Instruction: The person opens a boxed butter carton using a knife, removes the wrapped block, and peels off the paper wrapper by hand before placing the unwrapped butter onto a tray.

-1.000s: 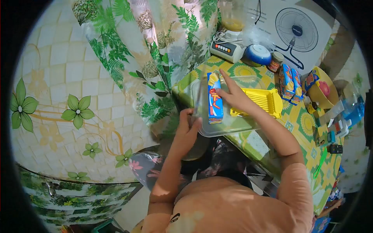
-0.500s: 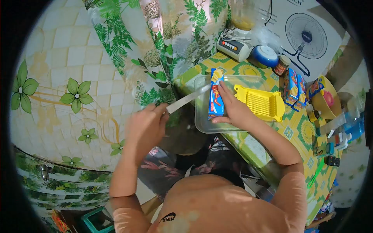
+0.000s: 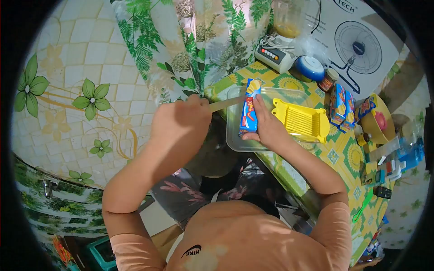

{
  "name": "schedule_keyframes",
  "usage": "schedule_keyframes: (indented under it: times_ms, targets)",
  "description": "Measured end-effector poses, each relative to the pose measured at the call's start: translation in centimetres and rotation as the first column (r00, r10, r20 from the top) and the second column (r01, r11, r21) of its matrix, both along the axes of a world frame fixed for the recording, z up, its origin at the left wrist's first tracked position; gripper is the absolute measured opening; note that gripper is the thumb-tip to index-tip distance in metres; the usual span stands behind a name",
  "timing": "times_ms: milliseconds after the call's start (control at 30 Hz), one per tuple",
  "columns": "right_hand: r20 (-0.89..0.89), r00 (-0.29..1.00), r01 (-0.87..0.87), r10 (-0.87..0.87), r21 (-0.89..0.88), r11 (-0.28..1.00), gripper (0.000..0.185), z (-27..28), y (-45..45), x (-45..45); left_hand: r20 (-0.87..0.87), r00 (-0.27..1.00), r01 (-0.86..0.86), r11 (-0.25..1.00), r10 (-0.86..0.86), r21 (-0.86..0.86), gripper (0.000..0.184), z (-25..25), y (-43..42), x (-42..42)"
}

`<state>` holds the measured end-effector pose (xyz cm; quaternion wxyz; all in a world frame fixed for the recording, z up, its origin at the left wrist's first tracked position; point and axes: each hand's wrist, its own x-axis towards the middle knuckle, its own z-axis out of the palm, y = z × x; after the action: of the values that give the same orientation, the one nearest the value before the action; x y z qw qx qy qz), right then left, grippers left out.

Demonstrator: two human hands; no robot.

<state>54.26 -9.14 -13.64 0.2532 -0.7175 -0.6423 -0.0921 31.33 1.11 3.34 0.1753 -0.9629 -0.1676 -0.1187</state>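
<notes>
My left hand (image 3: 183, 124) is closed around the handle of a knife (image 3: 224, 105). The blade reaches right, and its far end meets the left side of a slim blue box (image 3: 248, 110) with yellow pictures and red-and-white lettering. Whether the edge is cutting into the box I cannot tell. My right hand (image 3: 270, 126) grips that box from its right side, thumb at the lower end and fingers along the edge. Both stand over a clear plastic container (image 3: 233, 143). A yellow ridged grater-like tray (image 3: 302, 121) lies in the container, just right of my right hand.
On the patterned tablecloth (image 3: 332, 156) stand a blender (image 3: 276, 56), a blue bowl (image 3: 309, 67), a jar (image 3: 328, 80) and blue packs (image 3: 341, 106). A yellow tub (image 3: 382, 124), bottles (image 3: 411, 153) and green scissors (image 3: 363, 205) are farther right. A curtain (image 3: 199, 40) hangs behind.
My left hand has moved up and turned, bringing the knife to a flatter angle against the box's upper left side. My right hand keeps its grip, and the box tilts slightly more.
</notes>
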Motion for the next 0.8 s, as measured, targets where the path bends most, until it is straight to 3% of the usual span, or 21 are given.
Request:
schedule_keyframes:
  times_ms: [500,600,800]
  targets:
    - [0.053,0.999,-0.008,0.006,0.038,0.999,0.117,-0.6,0.2,0.0,-0.227,0.970,-0.082,0.995,0.092,0.053,0.016,1.0,-2.4,2.2]
    - [0.060,0.998,0.005,-0.007,0.023,1.000,0.118,-0.5,0.3,-0.1,-0.026,0.999,0.044,0.998,-0.043,0.038,0.009,-0.4,-3.0,3.1]
    - [0.159,0.987,0.017,-0.014,-0.015,1.000,0.116,-3.6,1.8,1.6,0.060,0.994,-0.096,0.984,0.088,0.152,0.011,-3.5,-6.1,6.1]
